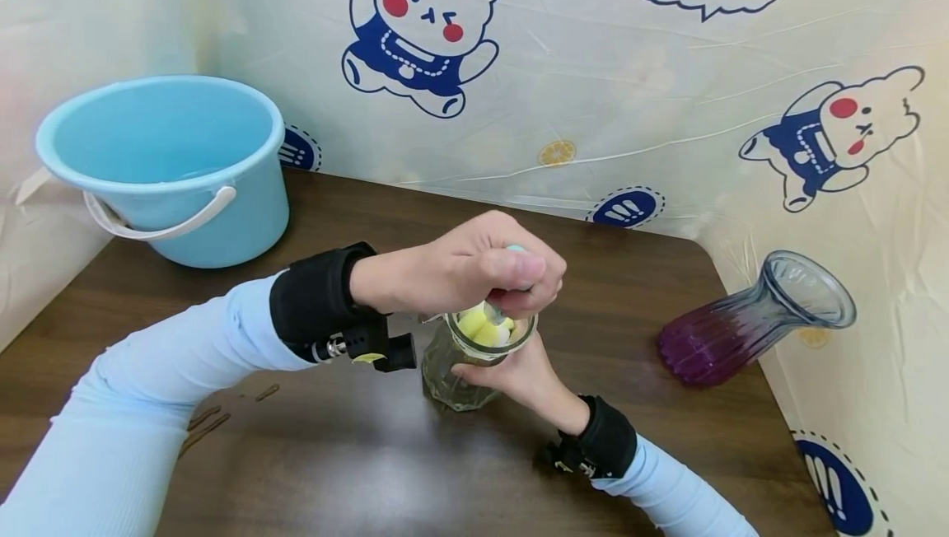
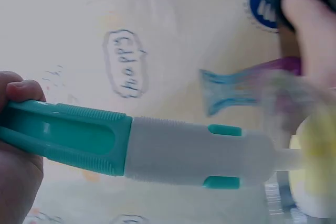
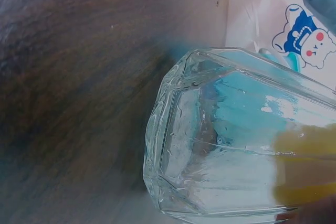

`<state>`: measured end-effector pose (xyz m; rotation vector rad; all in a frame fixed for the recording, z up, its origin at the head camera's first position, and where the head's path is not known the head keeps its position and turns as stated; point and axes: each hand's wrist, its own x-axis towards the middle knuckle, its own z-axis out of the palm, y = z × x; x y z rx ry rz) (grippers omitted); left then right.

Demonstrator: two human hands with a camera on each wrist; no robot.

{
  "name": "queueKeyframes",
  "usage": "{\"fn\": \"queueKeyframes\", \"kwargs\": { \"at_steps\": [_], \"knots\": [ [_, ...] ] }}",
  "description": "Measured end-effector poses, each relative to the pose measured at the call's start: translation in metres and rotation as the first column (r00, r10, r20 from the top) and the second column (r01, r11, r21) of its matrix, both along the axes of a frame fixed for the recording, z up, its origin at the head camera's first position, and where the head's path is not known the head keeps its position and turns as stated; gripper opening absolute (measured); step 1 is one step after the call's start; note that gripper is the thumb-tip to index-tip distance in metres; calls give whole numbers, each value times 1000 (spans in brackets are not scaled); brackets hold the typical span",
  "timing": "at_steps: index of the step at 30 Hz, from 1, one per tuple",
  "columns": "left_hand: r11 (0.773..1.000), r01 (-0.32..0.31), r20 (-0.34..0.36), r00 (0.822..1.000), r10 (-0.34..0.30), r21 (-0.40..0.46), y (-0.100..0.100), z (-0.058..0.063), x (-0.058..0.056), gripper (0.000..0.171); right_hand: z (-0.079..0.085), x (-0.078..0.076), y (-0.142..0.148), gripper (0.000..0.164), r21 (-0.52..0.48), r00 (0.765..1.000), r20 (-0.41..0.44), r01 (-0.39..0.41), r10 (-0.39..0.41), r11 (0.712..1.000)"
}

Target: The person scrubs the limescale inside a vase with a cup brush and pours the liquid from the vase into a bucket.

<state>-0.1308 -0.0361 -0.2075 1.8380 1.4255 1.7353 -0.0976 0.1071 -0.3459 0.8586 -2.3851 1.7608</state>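
Observation:
My left hand (image 1: pixel 474 267) grips the handle of a bottle brush (image 2: pixel 184 150), teal at the grip and white nearer the head. The brush's yellow and white sponge head (image 1: pixel 485 327) sits in the mouth of a clear glass jar (image 1: pixel 460 380), blurred in the left wrist view. My right hand (image 1: pixel 522 376) holds the jar from its right side, the thumb across the front. In the right wrist view the jar's faceted lower end (image 3: pixel 178 145) is wet with drops, and yellow shows through its wall.
A light blue bucket (image 1: pixel 215 228) with a white handle stands at the back left. On the right, a clear-to-purple glass vase (image 1: pixel 704 343) stands near the printed curtain (image 1: pixel 593 43). Wet streaks (image 1: pixel 203 430) mark the wooden table (image 1: pixel 334 471) at left.

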Motion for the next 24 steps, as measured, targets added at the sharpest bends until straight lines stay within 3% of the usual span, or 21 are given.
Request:
{"fn": "queueKeyframes", "kwargs": {
  "at_steps": [6, 10, 14, 21, 24],
  "knots": [
    [999, -7, -16, 1000, 8, 49, -3, 27, 12, 51, 1, -2, -1, 72, -36, 1000, -2, -28, 28, 999],
    [999, -24, -30, 999, 25, 27, -1, 33, 15, 35, 1, -3, 0, 71, -27, 1000, -12, -29, 29, 999],
    [999, -29, -20, 999, 29, -16, 8, 24, 7, 39, 1, -3, 2, 73, 1, 999, -20, -26, 26, 1000],
    [987, -92, -23, 996, 90, -135, 18, 1, -11, 63, -24, -12, 8, 75, 66, 998, -65, -4, 9, 998],
    [971, -131, -26, 991, 128, -198, 19, -10, -15, 66, -14, -7, 6, 71, 79, 995, -95, -3, 10, 997]
  ]
}}
